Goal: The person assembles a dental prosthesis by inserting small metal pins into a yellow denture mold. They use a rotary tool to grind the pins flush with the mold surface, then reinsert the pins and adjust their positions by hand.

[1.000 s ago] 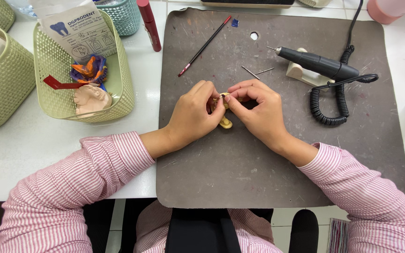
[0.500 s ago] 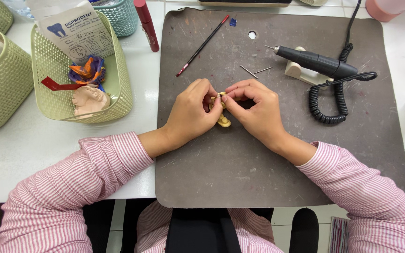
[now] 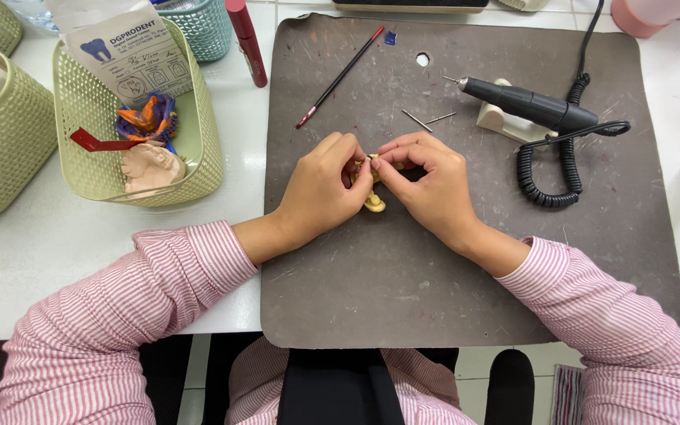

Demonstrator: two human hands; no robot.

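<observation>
a white worktop (image 3: 57, 252) fills the frame, evenly lit and faintly glossy, with thin seams crossing near the top edge. a dark grey-brown work mat (image 3: 434, 283), scratched and dusted with pale marks, covers the centre and right. pale green mesh baskets (image 3: 198, 169) stand at the upper left. below the worktop's front edge, light floor tiles (image 3: 474, 362) show at bottom centre.

The single head camera looks straight down from above, fairly near, on the dark work mat (image 3: 450, 275), with the person's sleeves at the bottom edge.
</observation>
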